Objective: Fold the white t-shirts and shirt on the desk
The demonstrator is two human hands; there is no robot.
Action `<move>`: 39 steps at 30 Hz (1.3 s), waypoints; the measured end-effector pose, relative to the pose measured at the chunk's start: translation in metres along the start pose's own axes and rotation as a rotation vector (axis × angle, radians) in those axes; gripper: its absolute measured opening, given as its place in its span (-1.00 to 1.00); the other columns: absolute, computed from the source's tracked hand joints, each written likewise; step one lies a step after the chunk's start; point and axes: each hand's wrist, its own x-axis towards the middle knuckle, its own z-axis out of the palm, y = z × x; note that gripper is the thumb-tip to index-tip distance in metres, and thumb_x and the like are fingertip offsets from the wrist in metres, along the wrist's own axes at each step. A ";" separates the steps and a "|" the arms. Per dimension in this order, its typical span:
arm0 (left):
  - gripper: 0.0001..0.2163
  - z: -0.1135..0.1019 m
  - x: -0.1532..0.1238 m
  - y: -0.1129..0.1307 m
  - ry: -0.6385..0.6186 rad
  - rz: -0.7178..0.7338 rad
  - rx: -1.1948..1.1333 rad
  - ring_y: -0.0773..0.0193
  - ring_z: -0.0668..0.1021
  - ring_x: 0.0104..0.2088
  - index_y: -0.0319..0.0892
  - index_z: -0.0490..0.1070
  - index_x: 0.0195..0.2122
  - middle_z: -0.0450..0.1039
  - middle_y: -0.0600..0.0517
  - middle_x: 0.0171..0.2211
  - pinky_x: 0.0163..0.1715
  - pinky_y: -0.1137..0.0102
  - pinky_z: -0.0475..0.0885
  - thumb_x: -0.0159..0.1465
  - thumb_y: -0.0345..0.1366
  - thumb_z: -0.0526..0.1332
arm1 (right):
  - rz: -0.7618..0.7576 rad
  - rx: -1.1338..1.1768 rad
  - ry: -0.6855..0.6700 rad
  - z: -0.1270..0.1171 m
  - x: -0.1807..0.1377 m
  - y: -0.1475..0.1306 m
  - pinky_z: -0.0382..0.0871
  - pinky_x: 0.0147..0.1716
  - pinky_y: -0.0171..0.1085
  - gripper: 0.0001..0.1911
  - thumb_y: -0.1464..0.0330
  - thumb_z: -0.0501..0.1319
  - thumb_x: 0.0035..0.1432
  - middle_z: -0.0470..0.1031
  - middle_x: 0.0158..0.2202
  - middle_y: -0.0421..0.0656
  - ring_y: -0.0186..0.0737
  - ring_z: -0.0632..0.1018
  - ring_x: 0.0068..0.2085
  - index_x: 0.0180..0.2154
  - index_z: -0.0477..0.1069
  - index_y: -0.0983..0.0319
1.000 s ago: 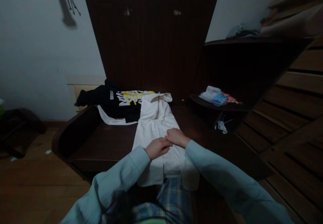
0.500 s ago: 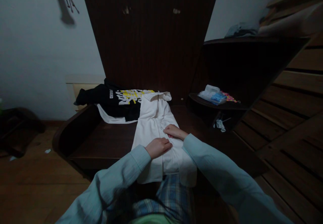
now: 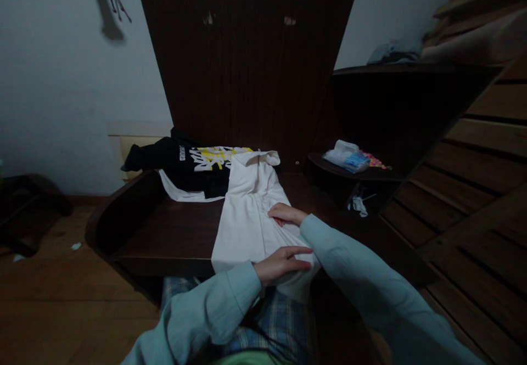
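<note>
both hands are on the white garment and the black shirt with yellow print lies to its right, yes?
Not quite: the head view shows the black shirt to the left of the white garment, not its right. The left hand and right hand are both on it.

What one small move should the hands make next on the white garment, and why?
Probably the left hand should lift the near end of the white garment and fold it up toward the right hand. The left hand lies on that end, which hangs past the table edge, while the right hand rests on the cloth's middle.
</note>
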 end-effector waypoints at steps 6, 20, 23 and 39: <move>-0.66 -0.020 -0.029 -0.005 0.160 0.023 -0.005 0.31 0.46 -0.35 -0.24 0.45 -0.13 0.45 -0.02 -0.33 -0.31 0.41 0.34 0.10 -0.19 0.19 | 0.071 0.011 0.032 0.005 -0.002 -0.005 0.12 -0.74 -0.46 -0.71 0.50 0.06 -0.05 0.25 -0.82 -0.29 -0.47 0.22 -0.76 -0.75 0.21 0.27; -0.57 -0.039 -0.047 -0.022 0.152 0.034 0.552 0.48 0.08 -0.65 -0.25 0.31 0.00 0.03 0.21 -0.67 -0.64 0.52 0.00 0.15 -0.13 0.13 | -0.171 -0.544 0.407 0.023 -0.022 -0.031 0.06 -0.46 -0.39 -0.81 0.35 0.06 0.10 0.43 -0.47 -0.18 -0.33 0.37 -0.42 -0.47 0.37 0.25; -0.50 -0.039 -0.053 -0.016 0.061 0.024 0.675 0.46 0.15 -0.64 -0.24 0.20 0.09 0.10 0.22 -0.66 -0.62 0.53 0.08 0.15 -0.13 0.13 | -0.172 -0.550 0.421 0.031 -0.016 -0.025 0.07 -0.44 -0.39 -0.79 0.33 0.04 0.14 0.42 -0.46 -0.18 -0.33 0.38 -0.41 -0.45 0.36 0.25; -0.84 -0.125 -0.099 0.009 0.362 0.434 1.236 0.21 0.39 -0.07 -0.15 0.42 -0.29 0.39 -0.06 -0.11 -0.04 0.26 0.29 0.12 -0.22 0.21 | -0.211 -0.398 0.552 0.012 -0.058 0.037 0.09 -0.49 -0.39 -0.77 0.22 0.12 0.03 0.27 -0.55 -0.27 -0.37 0.29 -0.49 -0.54 0.23 0.22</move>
